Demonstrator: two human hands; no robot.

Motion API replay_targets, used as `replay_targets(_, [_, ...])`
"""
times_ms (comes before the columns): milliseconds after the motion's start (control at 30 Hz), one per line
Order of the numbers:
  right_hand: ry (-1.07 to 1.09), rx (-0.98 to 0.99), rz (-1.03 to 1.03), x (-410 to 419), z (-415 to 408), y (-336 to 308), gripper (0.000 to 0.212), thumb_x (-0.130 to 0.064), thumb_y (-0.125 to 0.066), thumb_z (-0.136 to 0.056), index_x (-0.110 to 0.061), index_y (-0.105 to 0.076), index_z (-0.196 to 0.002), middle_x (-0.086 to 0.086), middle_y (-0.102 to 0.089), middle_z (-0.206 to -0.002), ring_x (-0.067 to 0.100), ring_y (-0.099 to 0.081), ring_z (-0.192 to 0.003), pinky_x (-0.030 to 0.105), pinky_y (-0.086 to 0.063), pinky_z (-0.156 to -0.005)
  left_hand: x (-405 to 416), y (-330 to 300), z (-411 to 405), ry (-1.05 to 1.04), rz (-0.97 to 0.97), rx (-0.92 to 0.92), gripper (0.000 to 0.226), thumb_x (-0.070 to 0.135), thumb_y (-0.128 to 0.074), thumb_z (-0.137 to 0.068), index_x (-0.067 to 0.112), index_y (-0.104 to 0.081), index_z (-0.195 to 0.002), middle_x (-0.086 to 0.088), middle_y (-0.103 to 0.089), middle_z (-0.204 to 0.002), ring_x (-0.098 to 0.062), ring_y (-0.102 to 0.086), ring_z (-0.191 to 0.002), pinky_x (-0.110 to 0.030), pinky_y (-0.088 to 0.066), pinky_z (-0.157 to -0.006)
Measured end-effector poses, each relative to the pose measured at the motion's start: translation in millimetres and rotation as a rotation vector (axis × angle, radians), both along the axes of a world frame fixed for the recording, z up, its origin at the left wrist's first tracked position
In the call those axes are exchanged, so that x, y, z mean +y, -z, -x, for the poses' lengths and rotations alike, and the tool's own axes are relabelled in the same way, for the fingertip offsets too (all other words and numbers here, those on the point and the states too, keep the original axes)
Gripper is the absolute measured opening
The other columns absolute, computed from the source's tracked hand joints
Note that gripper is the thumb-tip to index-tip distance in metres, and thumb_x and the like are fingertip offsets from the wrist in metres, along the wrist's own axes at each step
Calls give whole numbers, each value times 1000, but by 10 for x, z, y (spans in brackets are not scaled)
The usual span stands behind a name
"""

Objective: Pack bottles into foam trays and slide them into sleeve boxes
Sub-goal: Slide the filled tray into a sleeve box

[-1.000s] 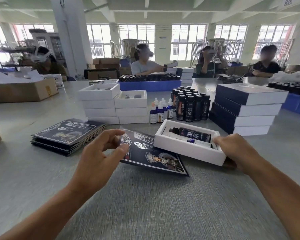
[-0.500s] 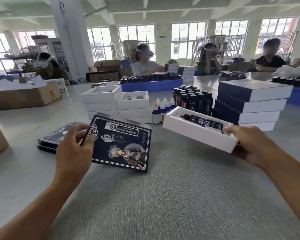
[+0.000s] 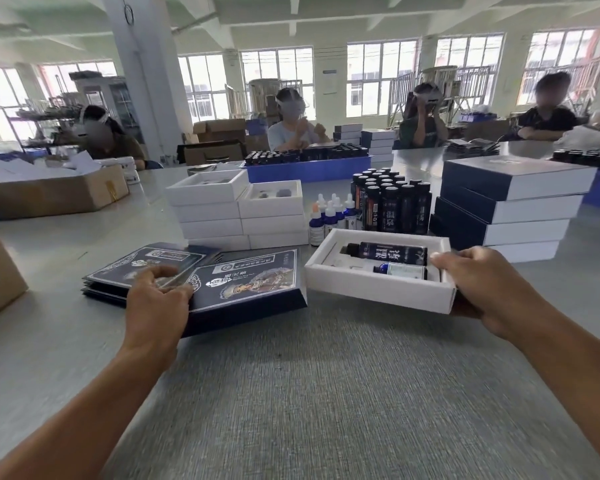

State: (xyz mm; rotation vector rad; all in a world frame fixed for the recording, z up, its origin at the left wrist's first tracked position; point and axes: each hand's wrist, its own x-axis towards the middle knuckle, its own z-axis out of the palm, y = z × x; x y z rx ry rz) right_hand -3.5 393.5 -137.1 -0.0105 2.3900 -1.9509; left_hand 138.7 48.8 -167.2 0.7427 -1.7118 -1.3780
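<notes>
The right hand [image 3: 489, 292] is at the right of the middle of the frame and grips the right end of a white foam tray [image 3: 378, 289]; the thumb lies over the top rim and the other fingers are curled under the tray. The tray stretches to the left from this hand and is a little tilted, its left end higher. I cannot tell if it touches the table [image 3: 326, 393]. Two bottles lie on their sides in the tray: a big dark bottle [image 3: 388, 252] in the far slot and a small blue bottle [image 3: 400, 270] in the near slot, its end just beside the right thumb.

The left hand [image 3: 156, 299] is at the left of the middle of the frame. It holds the left edge of a dark blue sleeve box [image 3: 246, 285], with curled fingers on its printed top. The open right end of the sleeve box is near the left end of the tray, but the two are apart.

Behind the left hand lies a pile of flat sleeves [image 3: 142, 268]. Further back, at the centre, stand stacks of white trays [image 3: 239, 209], small dropper bottles [image 3: 329, 213] and a group of upright dark bottles [image 3: 392, 202]. At the right is a stack of closed boxes [image 3: 510, 206].
</notes>
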Motion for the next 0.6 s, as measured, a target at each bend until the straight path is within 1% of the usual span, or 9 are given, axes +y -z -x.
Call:
replay_targets(67, [-8,35,-8,-43,-20,21,28,-27,-66,-94,-9,-53,-109,16,-67,-97,24,-71,-67,29,-54,-43,-18,15,2,-11,19,-26,29,4,-65,-86,27,-58,-102,-4,-67,-89,-17,-63,-76,-32,-48,-64])
replay_targets(133, [-19,49,-25,-66,-30,44,27,-28,-67,-93,-10,-52,-107,15,-68,-94,18,-71,-56,27,-52,-42,-28,28,-7,-21,64,-61,29,7,-65,-86,28,-58,-105,-1,-66,-89,-19,-63,-80,-36,-51,-68])
replay_targets(200, [-31,58,-38,-74,-28,59,27,-30,-68,-92,-12,-53,-105,14,-68,-92,15,-69,-51,26,-52,-42,-26,34,-16,-26,102,-90,28,10,-66,-86,30,-57,-104,0,-67,-88,-22,-65,-84,-44,-55,-75])
replay_targets(300, [-35,79,-64,-79,-26,67,28,-32,-70,-91,-13,-53,-104,14,-68,-94,21,-71,-61,27,-52,-43,2,30,-29,-8,116,-120,27,11,-65,-86,33,-55,-100,-4,-68,-92,-27,-67,-85,-53,-55,-82])
replay_targets(367, [-33,88,-69,-83,-27,68,29,-32,-70,-91,-12,-53,-105,14,-69,-93,20,-70,-61,27,-52,-43,22,28,-33,-1,131,-131,29,9,-65,-86,32,-55,-101,-5,-67,-96,-28,-67,-86,-53,-55,-82])
replay_targets(467, [-39,95,-63,-89,-21,70,30,-33,-70,-91,-12,-54,-107,14,-69,-93,22,-71,-65,29,-53,-45,45,29,-38,-7,166,-147,28,10,-63,-88,29,-55,-106,3,-63,-89,-24,-66,-83,-51,-56,-79])
replay_targets(533, [-54,84,-61,-91,-21,68,30,-33,-70,-91,-14,-54,-106,14,-70,-95,26,-72,-70,31,-55,-48,53,30,-34,-8,179,-154,28,8,-62,-89,27,-55,-108,7,-61,-88,-20,-65,-82,-47,-56,-78])
replay_targets(600, [-103,37,-56,-86,-29,70,28,-33,-70,-91,-15,-55,-106,15,-71,-96,26,-73,-72,32,-56,-50,50,43,-21,-9,155,-142,28,6,-61,-89,25,-56,-108,4,-61,-88,-17,-62,-79,-41,-55,-73])
